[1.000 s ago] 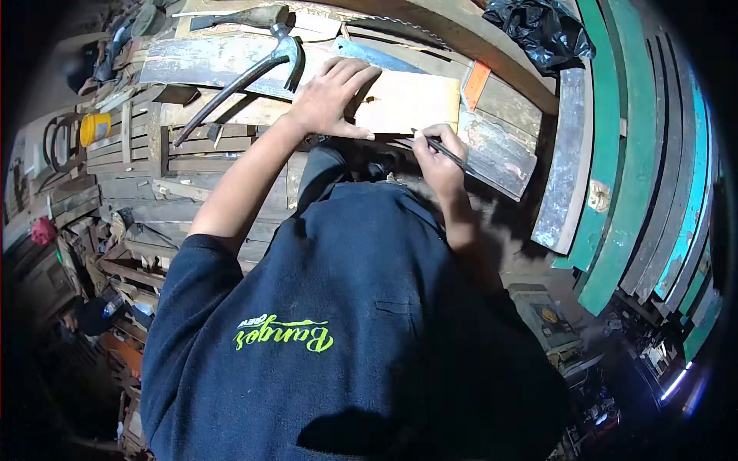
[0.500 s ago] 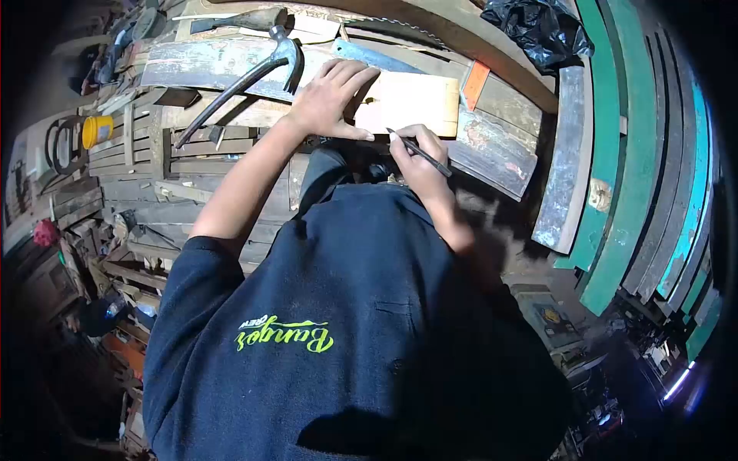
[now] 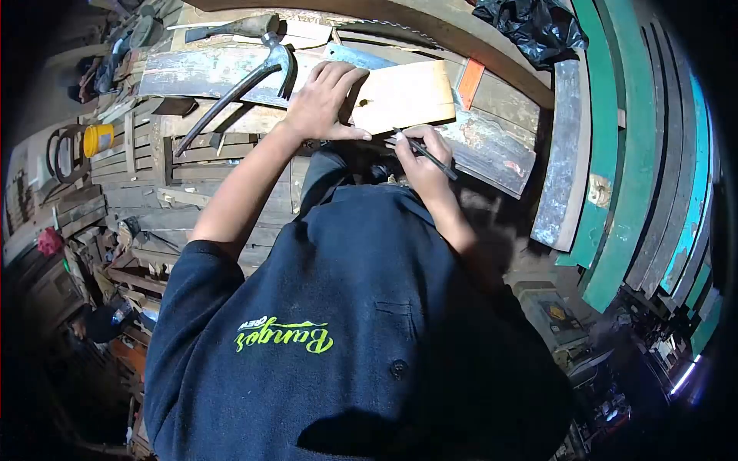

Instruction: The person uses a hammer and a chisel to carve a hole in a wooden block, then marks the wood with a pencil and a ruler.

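Observation:
A short, pale wooden board (image 3: 407,92) lies at a slant over the workbench plank (image 3: 496,157). My left hand (image 3: 323,104) is closed around its left end, fingers over the far edge and thumb along the near edge. In my right hand (image 3: 425,157) is a slim black pencil (image 3: 432,159), its tip right at the board's near edge. Left of my left hand rests a claw hammer (image 3: 278,57) with a dark handle. A blue-grey metal blade (image 3: 357,55) shows partly behind the board, and an orange strip (image 3: 470,81) lies past its right end.
A wooden-handled tool (image 3: 250,26) lies beyond the hammer. A thick beam (image 3: 430,38) runs along the bench's far side, with a black plastic bag (image 3: 538,34) at its right. Long green planks (image 3: 634,177) stand at right. A yellow container (image 3: 98,140) is at far left.
The board's right end has swung away from me, so it now lies at an angle. My right hand and the pencil have shifted slightly right; my left hand keeps its hold.

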Motion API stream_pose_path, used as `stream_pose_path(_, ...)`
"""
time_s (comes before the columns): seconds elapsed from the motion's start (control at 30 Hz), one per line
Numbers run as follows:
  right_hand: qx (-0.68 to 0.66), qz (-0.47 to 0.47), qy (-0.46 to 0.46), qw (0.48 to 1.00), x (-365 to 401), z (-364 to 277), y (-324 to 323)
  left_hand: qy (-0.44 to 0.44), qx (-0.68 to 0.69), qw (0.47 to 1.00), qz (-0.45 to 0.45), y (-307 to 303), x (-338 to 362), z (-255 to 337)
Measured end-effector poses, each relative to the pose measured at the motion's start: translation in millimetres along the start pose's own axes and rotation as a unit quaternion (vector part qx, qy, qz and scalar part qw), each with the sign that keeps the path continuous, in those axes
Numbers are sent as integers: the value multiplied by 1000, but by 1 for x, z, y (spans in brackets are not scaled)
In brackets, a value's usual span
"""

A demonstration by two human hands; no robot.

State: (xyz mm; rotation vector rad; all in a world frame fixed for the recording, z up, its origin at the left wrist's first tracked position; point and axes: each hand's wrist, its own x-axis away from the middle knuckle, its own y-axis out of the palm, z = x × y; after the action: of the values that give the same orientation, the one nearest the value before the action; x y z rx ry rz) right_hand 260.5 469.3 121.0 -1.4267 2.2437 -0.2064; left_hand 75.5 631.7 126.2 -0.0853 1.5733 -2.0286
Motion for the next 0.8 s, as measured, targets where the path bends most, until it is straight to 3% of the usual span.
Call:
stream_pose_path(0.2, 41, -21, -65, 997, -6, 1, 10, -8, 1, 1000, 0, -2, -1, 2)
stream_pose_path(0.4, 31, -32, -36, 998, -4, -1, 7, -12, 4, 1000, 5, 0, 0, 2)
stream_pose_path(0.53, 40, 12, 2, 999, -4, 1, 2, -9, 7, 1000, 2, -1, -1, 1)
stream_pose_path(0.8, 39, 0, -52, 998, -2, -2, 11, -13, 6, 1000, 1, -2, -1, 3)
